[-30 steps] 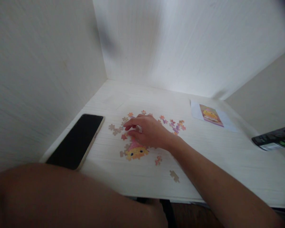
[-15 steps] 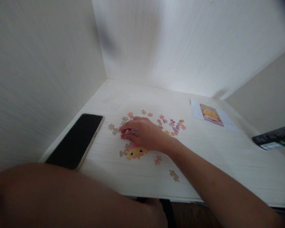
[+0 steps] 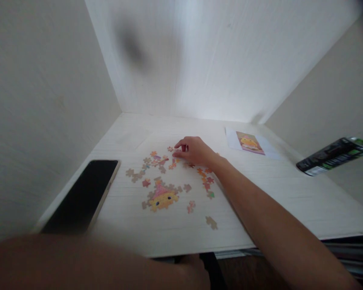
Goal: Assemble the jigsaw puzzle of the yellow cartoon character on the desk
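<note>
Puzzle pieces (image 3: 172, 165) near right fingers (image 3: 180, 142)

A white tabletop (image 3: 175, 237) bears puzzle pieces (image 3: 163, 199), phone (image 3: 84, 195), paper (image 3: 250, 143) and canister (image 3: 329, 158).

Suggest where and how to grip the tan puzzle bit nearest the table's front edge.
Pinch its long edges, likely from above and the right: the tan puzzle bit lies flat and elongated, with a pink bit off to its left.
</note>
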Action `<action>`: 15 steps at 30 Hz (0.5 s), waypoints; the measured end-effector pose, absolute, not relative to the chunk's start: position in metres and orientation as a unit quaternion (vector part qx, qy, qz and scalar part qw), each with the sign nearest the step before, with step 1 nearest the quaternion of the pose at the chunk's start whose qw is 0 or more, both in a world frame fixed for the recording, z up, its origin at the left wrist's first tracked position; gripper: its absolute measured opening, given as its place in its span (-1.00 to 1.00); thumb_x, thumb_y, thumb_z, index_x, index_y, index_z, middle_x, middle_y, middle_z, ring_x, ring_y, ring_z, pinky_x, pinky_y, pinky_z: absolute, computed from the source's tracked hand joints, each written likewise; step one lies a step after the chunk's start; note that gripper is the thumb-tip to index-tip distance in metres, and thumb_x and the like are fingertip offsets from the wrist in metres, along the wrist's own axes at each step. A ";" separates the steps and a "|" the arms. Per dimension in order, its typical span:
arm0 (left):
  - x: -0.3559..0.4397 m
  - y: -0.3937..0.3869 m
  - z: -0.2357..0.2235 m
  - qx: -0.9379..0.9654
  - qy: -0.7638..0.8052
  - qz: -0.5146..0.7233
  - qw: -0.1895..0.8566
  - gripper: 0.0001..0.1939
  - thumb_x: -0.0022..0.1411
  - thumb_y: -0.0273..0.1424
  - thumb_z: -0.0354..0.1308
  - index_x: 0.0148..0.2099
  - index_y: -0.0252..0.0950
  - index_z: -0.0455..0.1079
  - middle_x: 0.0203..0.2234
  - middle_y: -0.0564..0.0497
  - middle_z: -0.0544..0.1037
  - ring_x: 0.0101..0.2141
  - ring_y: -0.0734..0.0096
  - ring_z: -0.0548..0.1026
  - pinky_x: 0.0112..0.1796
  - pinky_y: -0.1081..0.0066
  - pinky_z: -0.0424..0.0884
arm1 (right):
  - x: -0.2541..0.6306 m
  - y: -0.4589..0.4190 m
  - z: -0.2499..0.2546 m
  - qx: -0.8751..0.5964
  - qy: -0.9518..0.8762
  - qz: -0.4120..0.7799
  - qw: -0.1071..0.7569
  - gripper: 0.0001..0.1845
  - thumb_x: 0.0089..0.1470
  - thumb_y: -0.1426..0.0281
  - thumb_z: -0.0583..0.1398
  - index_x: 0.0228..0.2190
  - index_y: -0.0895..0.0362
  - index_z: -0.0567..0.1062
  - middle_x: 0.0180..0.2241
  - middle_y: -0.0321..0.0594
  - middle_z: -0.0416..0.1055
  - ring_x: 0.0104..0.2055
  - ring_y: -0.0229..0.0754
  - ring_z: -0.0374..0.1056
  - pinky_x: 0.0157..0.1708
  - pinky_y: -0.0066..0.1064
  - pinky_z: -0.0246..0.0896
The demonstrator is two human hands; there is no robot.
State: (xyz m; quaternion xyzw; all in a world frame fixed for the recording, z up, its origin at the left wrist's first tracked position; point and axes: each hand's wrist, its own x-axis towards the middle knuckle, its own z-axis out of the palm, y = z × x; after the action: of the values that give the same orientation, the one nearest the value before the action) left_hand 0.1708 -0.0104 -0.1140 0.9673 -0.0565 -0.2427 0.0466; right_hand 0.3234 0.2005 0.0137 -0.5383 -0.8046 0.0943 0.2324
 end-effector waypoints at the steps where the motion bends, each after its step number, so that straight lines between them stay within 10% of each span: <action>1: 0.171 -0.010 -0.112 0.966 -0.069 -0.244 0.052 -0.82 0.04 -0.44 0.19 -0.28 -0.19 0.56 -0.33 -0.11 0.61 -0.31 0.09 0.55 -0.36 0.12 0.38 | 0.324 0.201 0.012 -0.540 -0.802 0.109 0.231 -0.65 0.02 0.20 0.28 -0.21 0.17 0.60 -0.40 -0.21 0.49 -0.42 -0.30 0.31 -0.37 -0.46 0.14; 15: 0.176 -0.007 -0.096 0.939 -0.018 -0.307 0.151 -0.80 0.07 -0.25 0.23 -0.25 -0.16 0.58 -0.31 -0.19 0.60 -0.22 -0.06 0.53 -0.28 0.06 0.31 | 0.335 0.205 0.011 -0.531 -0.779 0.198 0.269 -0.72 0.02 0.34 0.27 -0.22 0.21 0.60 -0.41 -0.20 0.51 -0.43 -0.34 0.34 -0.37 -0.49 0.19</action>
State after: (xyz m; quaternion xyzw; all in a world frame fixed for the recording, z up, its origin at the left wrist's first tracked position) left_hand 0.1758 -0.0068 -0.0963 0.9394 -0.0180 -0.3071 0.1510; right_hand 0.3352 0.2050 0.0110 -0.5305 -0.7792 0.1976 0.2690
